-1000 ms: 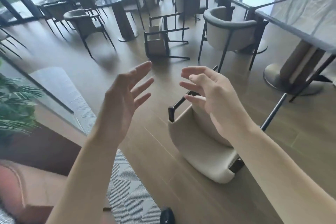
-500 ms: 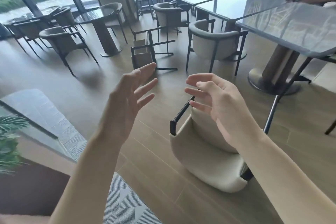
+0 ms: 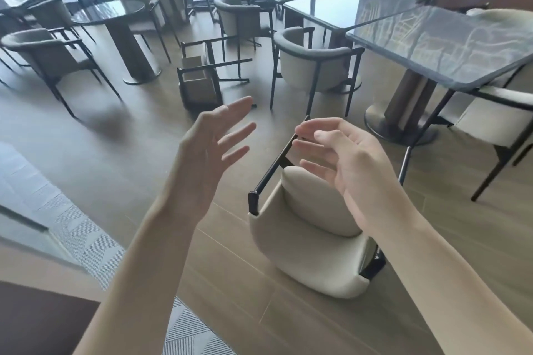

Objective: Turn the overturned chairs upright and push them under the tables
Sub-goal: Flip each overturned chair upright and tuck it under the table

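Now both my hands are raised, holding nothing | left hand [image 3: 207, 150] fingers spread | right hand [image 3: 346, 164] loosely curled | cream chair [image 3: 302, 242] tipped over on floor [image 3: 115, 158] below | second chair [image 3: 202, 78] overturned beyond, near tabletop [image 3: 447, 43].

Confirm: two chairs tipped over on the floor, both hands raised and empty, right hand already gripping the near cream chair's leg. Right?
Not quite. In the head view the right hand grips nothing: its fingers are loosely curled in the air above the near cream chair, apart from its leg. The rest holds: that chair and a second overturned chair lie on the floor, and the left hand is raised and empty.
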The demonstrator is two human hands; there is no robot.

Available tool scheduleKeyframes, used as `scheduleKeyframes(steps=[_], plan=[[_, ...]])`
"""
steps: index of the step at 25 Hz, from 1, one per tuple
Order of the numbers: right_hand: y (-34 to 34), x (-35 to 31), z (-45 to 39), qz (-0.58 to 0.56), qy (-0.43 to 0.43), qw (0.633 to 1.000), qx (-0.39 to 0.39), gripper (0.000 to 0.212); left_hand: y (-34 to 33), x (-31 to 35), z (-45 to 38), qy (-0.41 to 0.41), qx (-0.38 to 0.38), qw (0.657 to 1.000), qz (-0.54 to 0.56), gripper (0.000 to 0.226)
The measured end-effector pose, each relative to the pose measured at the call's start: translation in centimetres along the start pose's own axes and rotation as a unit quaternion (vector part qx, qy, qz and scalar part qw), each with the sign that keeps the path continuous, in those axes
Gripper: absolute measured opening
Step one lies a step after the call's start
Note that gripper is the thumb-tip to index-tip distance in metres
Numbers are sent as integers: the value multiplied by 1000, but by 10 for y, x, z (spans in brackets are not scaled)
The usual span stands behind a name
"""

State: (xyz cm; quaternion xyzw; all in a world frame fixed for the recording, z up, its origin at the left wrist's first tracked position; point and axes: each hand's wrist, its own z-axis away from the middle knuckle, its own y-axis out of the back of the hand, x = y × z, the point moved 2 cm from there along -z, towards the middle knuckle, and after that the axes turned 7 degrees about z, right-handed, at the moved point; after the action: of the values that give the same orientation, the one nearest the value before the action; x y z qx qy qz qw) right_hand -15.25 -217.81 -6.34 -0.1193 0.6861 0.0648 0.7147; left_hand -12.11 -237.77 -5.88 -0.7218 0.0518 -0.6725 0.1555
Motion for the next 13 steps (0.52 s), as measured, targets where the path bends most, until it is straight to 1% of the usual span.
scheduleKeyframes(steps=[3, 6, 9, 11, 13], plan=[[20, 3, -2, 7, -7, 1000, 11, 20, -18, -11, -13, 9, -13, 1000, 9, 49], [48, 7, -8, 5, -7, 999, 37, 21, -36, -27, -29, 18, -26, 999, 35, 51], [71, 16, -20, -27, -19, 996, 81, 25, -54, -50, -48, 72, -34, 995, 60, 52], [76, 25, -28, -50, -27, 992, 109, 26, -60, -65, -62, 112, -42, 990, 77, 54], [79, 34, -38, -62, -36, 987, 145, 26, -60, -77, -83, 134, -49, 986, 83, 53]])
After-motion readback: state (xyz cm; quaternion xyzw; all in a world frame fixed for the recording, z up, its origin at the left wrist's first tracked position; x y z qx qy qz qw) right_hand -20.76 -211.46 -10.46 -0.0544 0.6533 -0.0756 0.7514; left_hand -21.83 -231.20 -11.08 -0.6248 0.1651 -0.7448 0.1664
